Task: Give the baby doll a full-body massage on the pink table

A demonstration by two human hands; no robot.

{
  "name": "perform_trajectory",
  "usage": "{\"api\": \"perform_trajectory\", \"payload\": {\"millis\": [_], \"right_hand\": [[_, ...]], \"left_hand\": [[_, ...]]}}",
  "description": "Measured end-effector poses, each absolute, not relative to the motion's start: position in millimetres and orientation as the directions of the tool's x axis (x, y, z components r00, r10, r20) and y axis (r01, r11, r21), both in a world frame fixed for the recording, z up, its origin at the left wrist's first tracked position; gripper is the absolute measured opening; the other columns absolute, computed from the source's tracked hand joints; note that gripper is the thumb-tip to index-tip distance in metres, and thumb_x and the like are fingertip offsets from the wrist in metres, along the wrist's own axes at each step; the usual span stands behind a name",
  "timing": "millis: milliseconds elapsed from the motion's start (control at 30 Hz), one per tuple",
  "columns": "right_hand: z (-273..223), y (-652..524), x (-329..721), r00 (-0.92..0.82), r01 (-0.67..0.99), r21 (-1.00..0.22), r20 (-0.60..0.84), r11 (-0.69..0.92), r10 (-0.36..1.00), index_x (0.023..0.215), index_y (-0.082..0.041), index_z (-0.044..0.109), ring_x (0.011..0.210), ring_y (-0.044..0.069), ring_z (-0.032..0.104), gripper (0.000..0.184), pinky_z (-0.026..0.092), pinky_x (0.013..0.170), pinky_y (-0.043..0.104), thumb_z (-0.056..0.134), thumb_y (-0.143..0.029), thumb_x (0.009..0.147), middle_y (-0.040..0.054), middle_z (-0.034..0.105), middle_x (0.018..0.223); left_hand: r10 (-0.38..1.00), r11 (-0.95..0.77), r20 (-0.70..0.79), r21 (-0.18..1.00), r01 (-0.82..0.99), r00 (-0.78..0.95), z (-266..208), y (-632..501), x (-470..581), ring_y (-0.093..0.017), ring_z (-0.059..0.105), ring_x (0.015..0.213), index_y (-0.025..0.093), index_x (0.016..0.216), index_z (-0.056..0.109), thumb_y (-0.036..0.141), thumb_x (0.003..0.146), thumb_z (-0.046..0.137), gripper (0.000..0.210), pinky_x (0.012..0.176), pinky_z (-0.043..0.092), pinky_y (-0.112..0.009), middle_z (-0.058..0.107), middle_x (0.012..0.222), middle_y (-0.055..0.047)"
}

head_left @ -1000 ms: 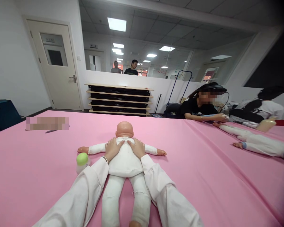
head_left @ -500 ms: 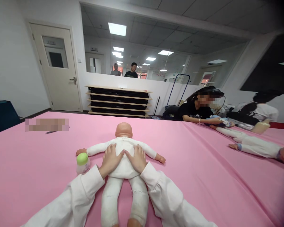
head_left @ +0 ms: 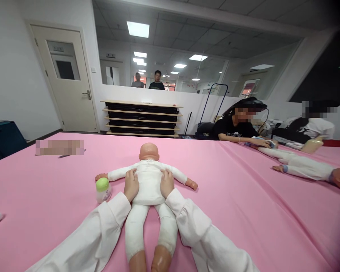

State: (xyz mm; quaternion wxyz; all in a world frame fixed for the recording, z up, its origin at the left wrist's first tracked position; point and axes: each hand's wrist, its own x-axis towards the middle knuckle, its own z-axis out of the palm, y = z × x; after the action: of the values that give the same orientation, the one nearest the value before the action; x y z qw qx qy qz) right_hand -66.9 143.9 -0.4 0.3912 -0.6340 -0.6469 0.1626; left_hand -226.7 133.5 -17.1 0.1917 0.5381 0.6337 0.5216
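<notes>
Head view: a baby doll (head_left: 149,177) in a white suit lies face down on the pink desk (head_left: 243,211), head away from the wearer, arms spread. Left hand (head_left: 131,185) lies flat on the doll's left flank, grip open, fingers pressed to the cloth, enclosing nothing. Right hand (head_left: 167,183) likewise on the right flank. A green-capped bottle (head_left: 103,189) stands just left of the doll. Further right of the doll, a second doll (head_left: 303,166) lies before two seated people.

No writing can be read anywhere. The small white bottle with the green cap (head_left: 103,190), left of centre in the frame, carries a pinkish printed label, but it is too small and blurred to make out.
</notes>
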Motion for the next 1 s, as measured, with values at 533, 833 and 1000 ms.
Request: {"api": "perform_trajectory", "payload": {"millis": [533,833,1000], "right_hand": [[12.2,95.4,-61.8,-0.033,0.670,-0.737,0.083,0.084,0.996,0.131,-0.009,0.030,0.112,0.030,0.049,0.074,0.039,0.096,0.038,0.051,-0.048,0.073,0.0181,0.039,0.121],[-19.8,114.4,-47.6,0.031,0.496,-0.847,0.236,0.190,0.971,0.118,-0.013,0.040,0.118,0.021,0.043,0.040,0.033,0.102,0.038,0.031,-0.027,0.082,0.0151,0.047,0.119],[-30.6,102.4,-40.8,0.043,0.470,-0.861,0.241,0.193,0.970,0.123,-0.014,0.038,0.115,0.023,0.047,0.051,0.040,0.096,0.037,0.041,-0.042,0.080,0.0142,0.050,0.122]], "left_hand": [[0.935,-0.177,0.318,0.800,0.573,-0.155,-15.6,81.1,-207.1,-0.026,0.033,0.125,0.017,0.124,0.037,0.043,0.081,0.047,0.052,0.103,0.028,-0.047,0.039,0.125,-0.014],[0.932,-0.162,0.279,0.891,0.424,-0.230,-23.7,90.6,-225.1,-0.020,0.039,0.120,0.020,0.115,0.045,0.027,0.086,0.035,0.031,0.106,0.027,-0.043,0.044,0.116,-0.009],[0.960,-0.047,0.148,0.922,0.384,-0.238,-15.5,67.9,-224.9,-0.024,0.023,0.131,0.014,0.129,0.029,0.042,0.084,0.040,0.054,0.109,0.021,-0.045,0.032,0.135,-0.015]]}}
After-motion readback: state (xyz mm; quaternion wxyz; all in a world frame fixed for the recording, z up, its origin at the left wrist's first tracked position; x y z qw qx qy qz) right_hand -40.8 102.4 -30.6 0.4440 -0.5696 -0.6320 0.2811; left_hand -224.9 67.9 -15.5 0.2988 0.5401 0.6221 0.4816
